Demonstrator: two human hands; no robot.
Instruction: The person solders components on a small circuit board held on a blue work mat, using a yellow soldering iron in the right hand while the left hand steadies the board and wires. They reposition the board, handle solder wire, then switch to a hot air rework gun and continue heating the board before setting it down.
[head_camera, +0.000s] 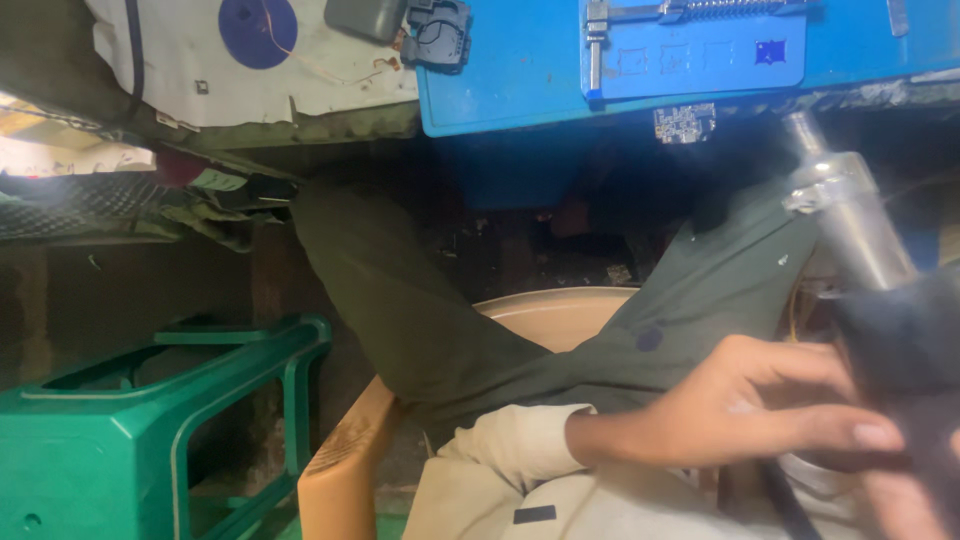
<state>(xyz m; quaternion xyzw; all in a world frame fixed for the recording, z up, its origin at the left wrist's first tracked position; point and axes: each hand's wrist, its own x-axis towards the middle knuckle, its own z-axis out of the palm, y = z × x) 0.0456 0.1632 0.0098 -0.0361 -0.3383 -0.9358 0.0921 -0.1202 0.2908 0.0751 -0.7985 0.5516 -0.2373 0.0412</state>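
My left hand (745, 405) reaches to the right out of a beige sleeve (505, 450). Its thumb and fingers close on a dark cloth (905, 335) at the right edge. The cloth wraps the lower end of a silver metal cylinder (850, 215), which rises at a slant toward the blue bench. Only a small part of my right hand (900, 505) shows at the bottom right corner, below the cloth; its grip is hidden.
My olive trouser legs (400, 300) rest on a tan plastic chair (345, 470). A green plastic stool (150, 420) stands at the lower left. A blue bench top (520, 70) with a small circuit board (685, 122) and a white sheet (190, 60) lies above.
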